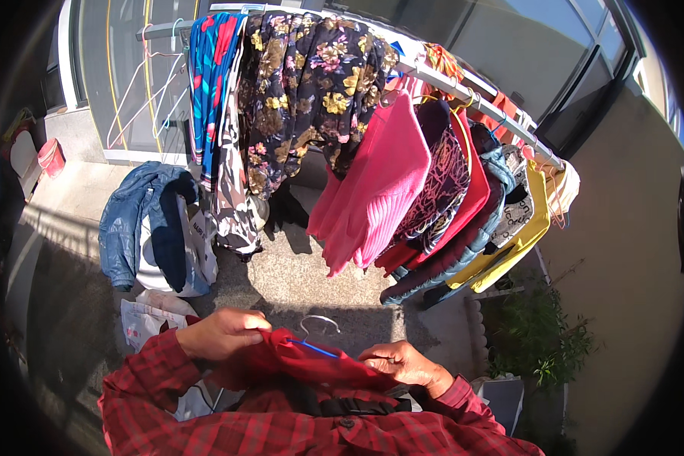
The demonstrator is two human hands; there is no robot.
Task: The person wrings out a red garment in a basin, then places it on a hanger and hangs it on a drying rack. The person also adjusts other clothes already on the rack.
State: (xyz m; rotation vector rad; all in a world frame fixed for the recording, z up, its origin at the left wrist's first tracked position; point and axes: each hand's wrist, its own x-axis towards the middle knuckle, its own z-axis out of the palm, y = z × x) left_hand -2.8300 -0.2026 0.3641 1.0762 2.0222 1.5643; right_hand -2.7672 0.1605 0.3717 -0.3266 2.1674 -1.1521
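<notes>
A red garment (296, 365) is stretched between my two hands, close to my chest. My left hand (222, 334) pinches its upper edge on the left side. On the right side my right hand (408, 365) grips the same cloth between thumb and fingers. A blue hanger (313, 346) sits inside the garment, and its pale hook (318, 319) stands up above the neckline. The lower part of the garment is hidden against my plaid shirt.
A metal clothes rack (479, 102) stands ahead, bearing a pink knit sweater (370, 199), floral black cloth (313, 85) and several other garments. Empty hangers (148, 97) hang at its left end. A blue jacket (131, 222) drapes over bags at left. A leafy plant (541, 347) grows at right.
</notes>
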